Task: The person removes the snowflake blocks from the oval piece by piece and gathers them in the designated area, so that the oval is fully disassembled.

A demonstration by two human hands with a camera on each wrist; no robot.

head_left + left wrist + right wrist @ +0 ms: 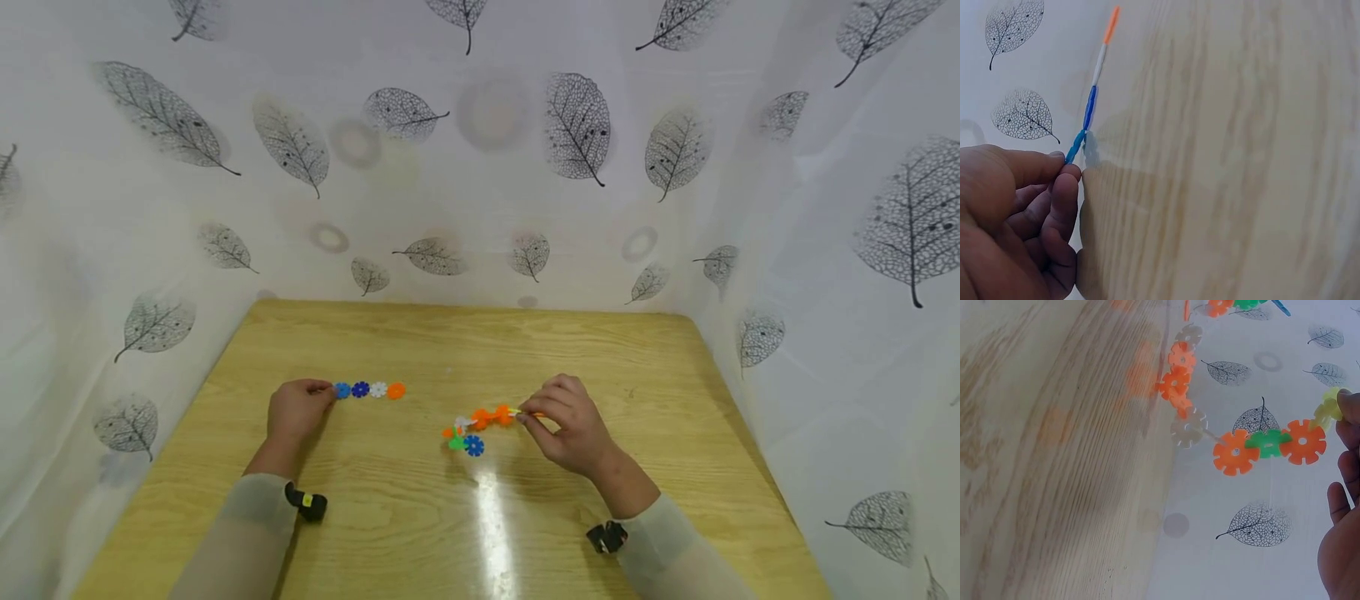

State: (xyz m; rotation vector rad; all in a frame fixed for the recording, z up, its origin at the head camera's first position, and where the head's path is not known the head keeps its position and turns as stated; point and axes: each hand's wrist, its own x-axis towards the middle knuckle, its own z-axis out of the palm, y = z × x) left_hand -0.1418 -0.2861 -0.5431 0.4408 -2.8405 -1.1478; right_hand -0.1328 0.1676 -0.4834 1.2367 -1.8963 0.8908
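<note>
My left hand (300, 408) pinches the light blue notched plastic disc (1075, 147) at the near end of a short straight chain. Beyond it come a dark blue disc (361, 389), a white one (378, 389) and an orange one (396, 391). Between thumb and fingertips, my right hand (566, 425) holds a yellow notched disc (1329, 409) that ends a longer chain. Orange discs (1303, 442), a green one (1267, 444) and white ones (1189, 427) link on from there, and the chain bends. A blue disc (474, 446) shows at its left end in the head view.
Both chains are over a wood-grain table (390, 517), whose back edge meets a white leaf-print sheet (495, 183). This sheet also rises along both sides. Small black devices (307, 503) sit at the wrists, and a bright glare streak lies on the table's front.
</note>
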